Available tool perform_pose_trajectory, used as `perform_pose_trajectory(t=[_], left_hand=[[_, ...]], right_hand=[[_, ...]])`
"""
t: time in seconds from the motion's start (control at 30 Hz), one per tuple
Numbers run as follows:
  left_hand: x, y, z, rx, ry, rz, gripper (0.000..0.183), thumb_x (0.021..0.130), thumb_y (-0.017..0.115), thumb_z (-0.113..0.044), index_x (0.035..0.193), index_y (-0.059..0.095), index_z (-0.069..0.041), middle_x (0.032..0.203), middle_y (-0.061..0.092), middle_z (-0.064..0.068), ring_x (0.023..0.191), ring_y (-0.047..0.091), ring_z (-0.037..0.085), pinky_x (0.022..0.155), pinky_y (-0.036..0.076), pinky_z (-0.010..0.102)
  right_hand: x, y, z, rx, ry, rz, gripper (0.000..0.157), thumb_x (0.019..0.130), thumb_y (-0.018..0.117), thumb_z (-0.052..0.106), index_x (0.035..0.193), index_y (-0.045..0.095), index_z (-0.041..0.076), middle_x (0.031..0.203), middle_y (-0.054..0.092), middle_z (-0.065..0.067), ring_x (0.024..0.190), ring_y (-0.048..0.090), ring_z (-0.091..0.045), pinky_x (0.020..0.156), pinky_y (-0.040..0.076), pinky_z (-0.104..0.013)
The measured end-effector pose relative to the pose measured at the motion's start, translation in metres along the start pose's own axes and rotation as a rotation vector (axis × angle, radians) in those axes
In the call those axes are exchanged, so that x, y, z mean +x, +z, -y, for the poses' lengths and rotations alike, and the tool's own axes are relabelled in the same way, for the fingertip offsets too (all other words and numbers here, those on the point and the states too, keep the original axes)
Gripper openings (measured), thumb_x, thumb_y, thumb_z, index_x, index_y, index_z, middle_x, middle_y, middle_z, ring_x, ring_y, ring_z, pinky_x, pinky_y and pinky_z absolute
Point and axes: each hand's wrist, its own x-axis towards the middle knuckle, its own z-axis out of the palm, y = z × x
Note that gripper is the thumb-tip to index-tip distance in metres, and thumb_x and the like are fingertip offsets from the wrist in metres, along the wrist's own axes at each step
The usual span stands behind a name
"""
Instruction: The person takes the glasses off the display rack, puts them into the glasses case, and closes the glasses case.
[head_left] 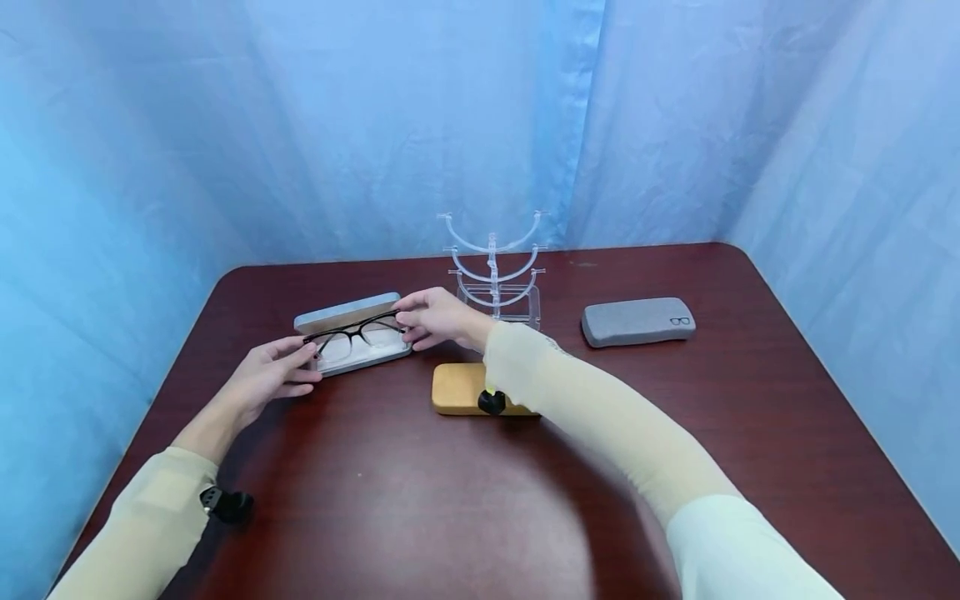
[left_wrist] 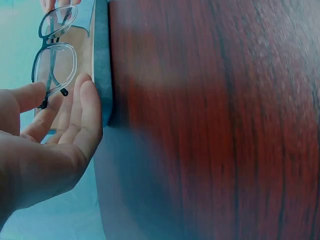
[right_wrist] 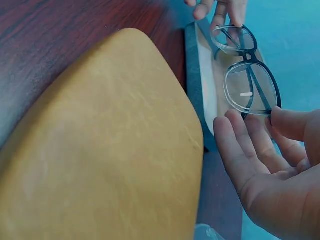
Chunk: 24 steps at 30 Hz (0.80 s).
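Black-rimmed eyeglasses (head_left: 360,330) are held between both hands, over an open grey glasses case (head_left: 341,316) with a pale lining. My left hand (head_left: 262,375) pinches their left end between thumb and fingers. At the opposite end, my right hand (head_left: 441,318) pinches the frame by its corner. In the left wrist view, the temples of the eyeglasses (left_wrist: 50,44) look folded behind the lenses. The right wrist view has the thumb of my right hand (right_wrist: 275,185) on the frame's corner, with the other fingers extended below.
A yellow glasses case (head_left: 456,388) lies shut beneath my right forearm, partly hidden by it. Behind my right hand stands a clear tiered eyeglasses stand (head_left: 493,265). A closed grey case (head_left: 637,322) lies to the right on the dark wood table (head_left: 420,492). Blue curtains (head_left: 420,125) surround the table.
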Motion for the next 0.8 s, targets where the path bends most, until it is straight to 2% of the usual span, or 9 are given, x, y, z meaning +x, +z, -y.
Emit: perform_pose_trajectory(t=[0.17, 0.33, 0.5, 0.67, 0.8], left_hand=[[-0.007, -0.013, 0.008, 0.012, -0.039, -0.052, 0.071, 0.102, 0.061, -0.043, 0.154, 0.037, 0.000, 0.108, 0.068, 0.004, 0.091, 0.071, 0.008, 0.081, 0.060, 0.029], [-0.010, -0.018, 0.014, 0.033, -0.089, -0.077, 0.076, 0.101, 0.061, -0.045, 0.156, 0.033, -0.001, 0.110, 0.068, 0.005, 0.089, 0.071, 0.007, 0.081, 0.059, 0.027], [0.002, -0.008, 0.012, 0.047, -0.090, -0.075, 0.076, 0.102, 0.061, -0.042, 0.156, 0.030, 0.002, 0.119, 0.066, 0.012, 0.088, 0.071, 0.008, 0.080, 0.060, 0.027], [0.014, 0.002, 0.008, 0.071, -0.073, -0.072, 0.069, 0.102, 0.062, -0.038, 0.153, 0.037, 0.002, 0.114, 0.067, 0.013, 0.086, 0.070, 0.010, 0.078, 0.060, 0.026], [0.016, 0.000, 0.006, 0.082, -0.077, -0.073, 0.065, 0.103, 0.061, -0.036, 0.153, 0.039, 0.000, 0.121, 0.064, 0.016, 0.086, 0.070, 0.010, 0.079, 0.060, 0.026]], right_hand=[[0.012, 0.019, 0.000, -0.067, -0.001, 0.007, 0.031, 0.104, 0.060, 0.011, 0.134, 0.063, 0.007, 0.120, 0.068, -0.014, 0.092, 0.072, -0.023, 0.078, 0.062, -0.040], [0.017, 0.028, -0.002, -0.098, -0.006, 0.014, 0.031, 0.103, 0.060, 0.010, 0.133, 0.064, 0.006, 0.116, 0.069, -0.018, 0.086, 0.071, -0.023, 0.079, 0.062, -0.041], [0.015, 0.018, -0.008, -0.088, 0.005, -0.037, 0.032, 0.102, 0.062, 0.009, 0.134, 0.065, 0.004, 0.119, 0.069, -0.019, 0.087, 0.072, -0.025, 0.078, 0.062, -0.041], [0.011, 0.007, -0.012, -0.055, 0.049, -0.084, 0.034, 0.102, 0.062, 0.007, 0.136, 0.063, 0.002, 0.121, 0.068, -0.020, 0.084, 0.072, -0.024, 0.079, 0.062, -0.042], [0.012, 0.006, -0.010, -0.059, 0.055, -0.085, 0.035, 0.102, 0.062, 0.007, 0.136, 0.062, 0.001, 0.121, 0.069, -0.021, 0.079, 0.071, -0.022, 0.078, 0.062, -0.042]])
